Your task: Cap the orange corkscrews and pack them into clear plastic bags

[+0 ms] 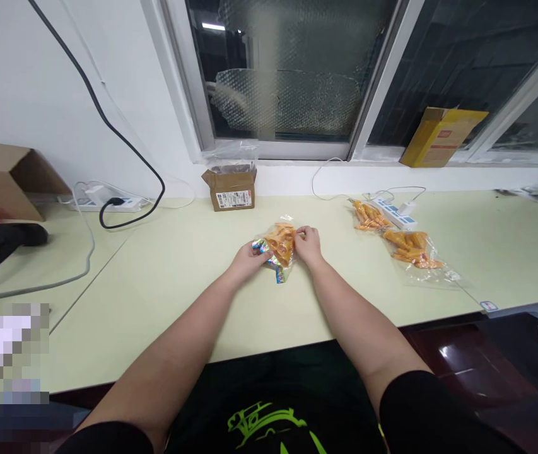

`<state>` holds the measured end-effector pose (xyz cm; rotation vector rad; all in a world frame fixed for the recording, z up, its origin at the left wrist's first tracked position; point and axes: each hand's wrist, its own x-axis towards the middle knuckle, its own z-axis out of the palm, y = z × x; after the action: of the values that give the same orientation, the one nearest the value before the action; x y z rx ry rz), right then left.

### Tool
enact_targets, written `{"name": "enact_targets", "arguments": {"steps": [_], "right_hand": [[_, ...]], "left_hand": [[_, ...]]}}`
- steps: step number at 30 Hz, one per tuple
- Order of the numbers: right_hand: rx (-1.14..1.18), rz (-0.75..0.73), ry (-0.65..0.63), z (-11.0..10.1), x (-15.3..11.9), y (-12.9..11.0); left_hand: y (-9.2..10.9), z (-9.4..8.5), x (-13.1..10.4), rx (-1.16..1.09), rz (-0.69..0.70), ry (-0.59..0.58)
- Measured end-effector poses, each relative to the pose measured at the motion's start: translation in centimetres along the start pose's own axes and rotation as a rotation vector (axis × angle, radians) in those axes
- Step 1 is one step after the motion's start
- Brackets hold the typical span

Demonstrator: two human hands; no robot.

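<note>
A clear plastic bag with orange pieces inside (pixel 282 243) is between my two hands, over the middle of the pale table. My left hand (pixel 248 260) grips its left side, where shiny, multicoloured packaging (pixel 280 273) shows below and beside the orange pieces. The fingers of my right hand (pixel 308 244) pinch the bag's right edge. Farther right on the table lie two more clear bags of orange pieces, one behind (pixel 369 215) and one nearer (pixel 413 247).
An opened brown carton (pixel 234 199) stands against the wall. White power strips lie at the back right (pixel 395 214) and back left (pixel 129 203). A black cable (pixel 103 113) hangs at left. A yellow box (pixel 443 139) leans on the window.
</note>
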<state>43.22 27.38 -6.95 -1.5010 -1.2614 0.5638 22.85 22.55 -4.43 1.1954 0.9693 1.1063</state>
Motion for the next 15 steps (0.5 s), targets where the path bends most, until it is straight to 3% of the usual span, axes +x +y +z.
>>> {"name": "enact_targets", "arguments": {"steps": [2,4,10,12,15], "right_hand": [[-0.027,0.034,0.063,-0.6,0.7,0.4],[-0.037,0.048,0.113,-1.1,1.2,0.8],[-0.020,0.061,0.142,-1.3,1.4,1.2],[-0.025,0.070,0.113,-1.2,1.2,1.1],[-0.035,0.068,0.088,-1.1,1.1,1.0]], "left_hand": [[0.3,0.4,0.4,-0.074,-0.055,0.047],[1.5,-0.6,0.5,-0.153,-0.075,0.125],[6.7,-8.5,-1.5,-0.556,0.153,0.165],[7.3,-10.8,-2.0,-0.679,0.200,0.213],[7.2,-13.1,-2.0,-0.833,0.281,0.392]]}}
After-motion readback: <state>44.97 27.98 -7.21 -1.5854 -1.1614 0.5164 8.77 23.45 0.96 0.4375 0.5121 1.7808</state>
